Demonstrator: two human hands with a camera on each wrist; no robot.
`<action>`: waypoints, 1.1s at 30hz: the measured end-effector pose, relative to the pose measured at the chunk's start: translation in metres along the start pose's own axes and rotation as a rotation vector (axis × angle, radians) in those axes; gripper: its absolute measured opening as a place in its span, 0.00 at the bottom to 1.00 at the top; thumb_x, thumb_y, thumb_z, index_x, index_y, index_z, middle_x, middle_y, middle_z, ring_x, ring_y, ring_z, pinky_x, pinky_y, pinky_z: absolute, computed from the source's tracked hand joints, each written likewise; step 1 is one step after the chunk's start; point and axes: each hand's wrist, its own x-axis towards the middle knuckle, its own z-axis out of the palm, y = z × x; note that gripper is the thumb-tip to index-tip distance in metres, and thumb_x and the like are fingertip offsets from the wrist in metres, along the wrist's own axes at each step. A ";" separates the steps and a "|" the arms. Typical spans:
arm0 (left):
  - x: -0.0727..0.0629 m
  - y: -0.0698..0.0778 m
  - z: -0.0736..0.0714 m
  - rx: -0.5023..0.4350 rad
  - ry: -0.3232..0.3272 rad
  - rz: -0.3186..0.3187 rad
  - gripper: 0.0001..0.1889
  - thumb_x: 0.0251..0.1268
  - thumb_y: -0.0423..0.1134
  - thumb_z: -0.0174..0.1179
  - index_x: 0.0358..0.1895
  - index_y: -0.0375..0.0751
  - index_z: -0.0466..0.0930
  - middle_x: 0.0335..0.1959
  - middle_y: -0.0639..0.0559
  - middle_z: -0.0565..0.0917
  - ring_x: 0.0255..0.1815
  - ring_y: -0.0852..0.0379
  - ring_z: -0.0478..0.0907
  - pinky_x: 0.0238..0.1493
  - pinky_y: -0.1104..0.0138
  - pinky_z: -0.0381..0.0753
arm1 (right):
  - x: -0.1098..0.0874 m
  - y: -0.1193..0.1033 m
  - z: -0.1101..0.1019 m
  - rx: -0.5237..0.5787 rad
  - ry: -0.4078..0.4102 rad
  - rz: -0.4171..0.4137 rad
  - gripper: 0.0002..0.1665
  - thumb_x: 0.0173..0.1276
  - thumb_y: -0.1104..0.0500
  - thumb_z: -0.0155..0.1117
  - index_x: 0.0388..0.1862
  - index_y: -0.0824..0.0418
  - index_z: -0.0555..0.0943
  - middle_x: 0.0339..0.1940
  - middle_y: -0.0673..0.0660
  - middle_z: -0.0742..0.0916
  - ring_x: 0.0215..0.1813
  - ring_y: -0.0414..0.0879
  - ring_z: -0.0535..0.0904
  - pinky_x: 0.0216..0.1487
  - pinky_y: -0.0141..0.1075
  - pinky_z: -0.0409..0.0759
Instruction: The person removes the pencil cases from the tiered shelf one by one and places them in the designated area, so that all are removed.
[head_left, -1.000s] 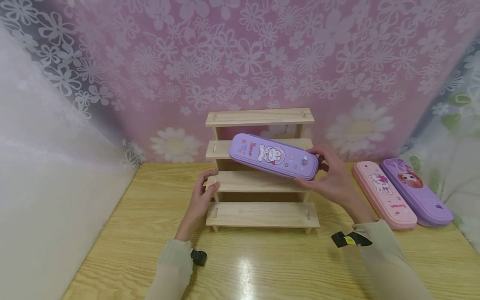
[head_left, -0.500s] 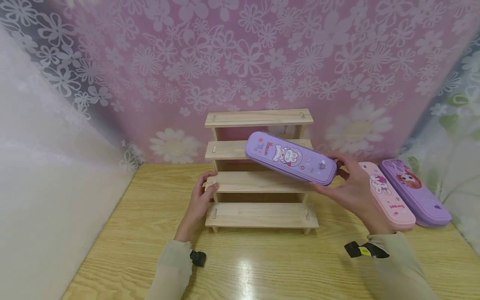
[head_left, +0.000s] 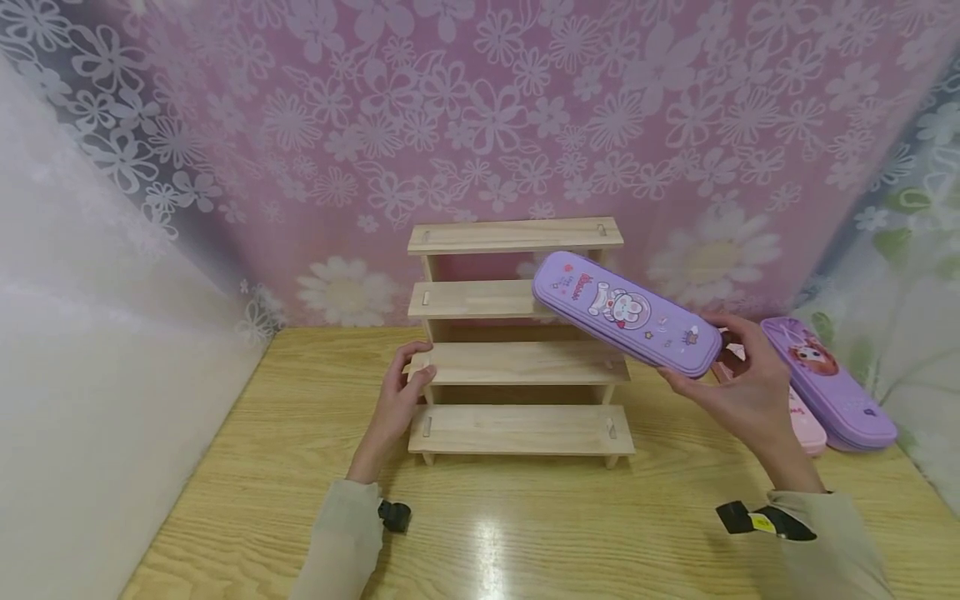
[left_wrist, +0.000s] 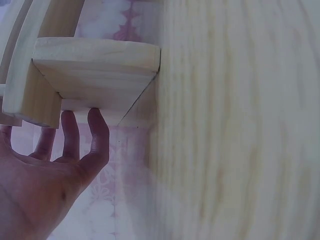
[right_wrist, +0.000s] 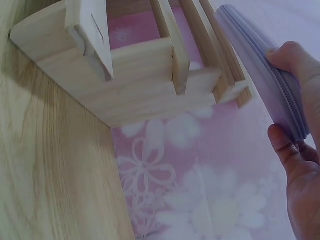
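A purple pencil case (head_left: 628, 312) with a bunny print is tilted in the air, its left end in front of the right part of the wooden tiered shelf (head_left: 517, 429). My right hand (head_left: 750, 392) grips its right end between thumb and fingers; in the right wrist view the case (right_wrist: 270, 75) shows its zipped side. With my left hand (head_left: 397, 392) I hold the left end of the shelf's second step from the bottom. The left wrist view has that hand (left_wrist: 55, 175) with its fingers curled at the shelf's side panel (left_wrist: 100, 82).
On the table (head_left: 300, 467) at the right lie a pink pencil case (head_left: 806, 425), partly hidden behind my right hand, and another purple pencil case (head_left: 832, 375) with a doll picture. A flowered pink curtain (head_left: 480, 108) hangs behind the shelf.
My right hand has moved to the right with the bunny pencil case, which now tilts more and covers less of the shelf. The left hand has stayed on the shelf.
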 end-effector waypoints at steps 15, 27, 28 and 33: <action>0.000 0.000 0.000 -0.001 0.000 0.005 0.18 0.78 0.41 0.55 0.67 0.50 0.72 0.75 0.45 0.64 0.46 0.48 0.75 0.40 0.54 0.84 | -0.015 0.017 -0.031 -0.005 0.159 0.018 0.54 0.25 0.86 0.78 0.62 0.75 0.77 0.51 0.39 0.82 0.45 0.33 0.77 0.45 0.14 0.76; -0.001 0.001 -0.001 0.001 0.001 -0.001 0.19 0.78 0.41 0.55 0.67 0.50 0.71 0.72 0.45 0.66 0.48 0.47 0.74 0.45 0.53 0.83 | -0.021 0.023 -0.056 -0.037 0.255 0.201 0.53 0.32 0.86 0.76 0.64 0.65 0.79 0.46 0.43 0.81 0.38 0.30 0.78 0.40 0.14 0.78; -0.001 0.002 -0.001 0.002 0.001 0.000 0.19 0.78 0.41 0.55 0.67 0.50 0.71 0.72 0.45 0.66 0.48 0.47 0.74 0.45 0.53 0.83 | -0.022 0.024 -0.057 -0.046 0.259 0.227 0.53 0.33 0.86 0.77 0.64 0.63 0.79 0.46 0.43 0.81 0.38 0.30 0.78 0.40 0.14 0.78; -0.001 0.002 0.000 -0.007 -0.001 0.004 0.19 0.78 0.40 0.55 0.67 0.49 0.71 0.72 0.44 0.66 0.46 0.49 0.74 0.42 0.54 0.84 | -0.027 0.030 -0.061 -0.133 0.258 0.292 0.52 0.36 0.81 0.79 0.65 0.59 0.79 0.43 0.41 0.78 0.35 0.27 0.77 0.38 0.12 0.75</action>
